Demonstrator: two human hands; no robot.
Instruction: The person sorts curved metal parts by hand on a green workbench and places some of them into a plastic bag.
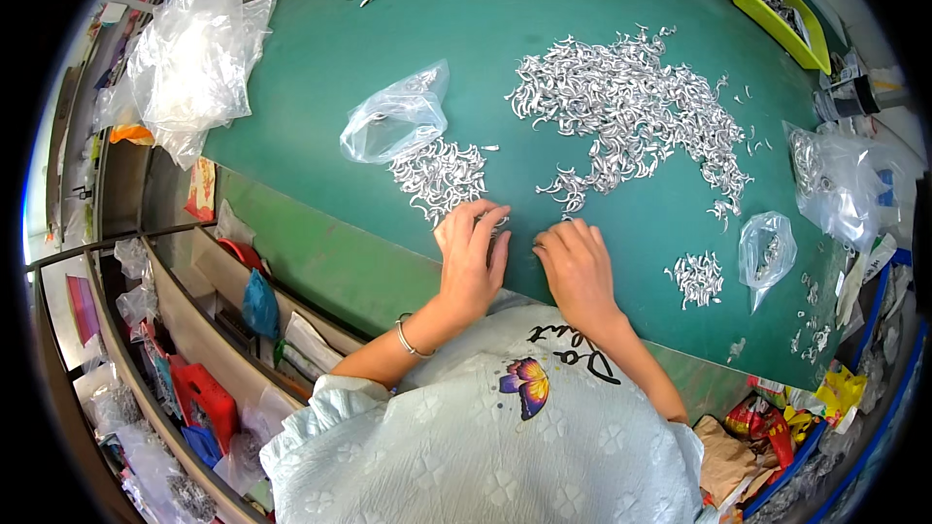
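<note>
Small curved silvery metal pieces lie loose on a green work table (427, 29). My left hand (472, 254) rests at the near edge of a small heap of these pieces (439, 175), thumb and fingers apart, with some pieces beside the fingertips. A clear plastic bag (396, 121) lies open-mouthed against the heap's far side. To the right, my right hand (577, 270) is closed, fingers bent down and pressed together. Its fingertips are near the low end of a large spread of the same pieces (631, 107); whatever it holds is hidden.
A smaller cluster of pieces (699, 279) lies at right, beside a small clear bag (767, 252). Farther right sits a bigger filled bag (840, 184). A yellow-green bin (815, 50) stands far right, and crumpled plastic bags (199, 58) far left. Shelves (228, 354) run along the left.
</note>
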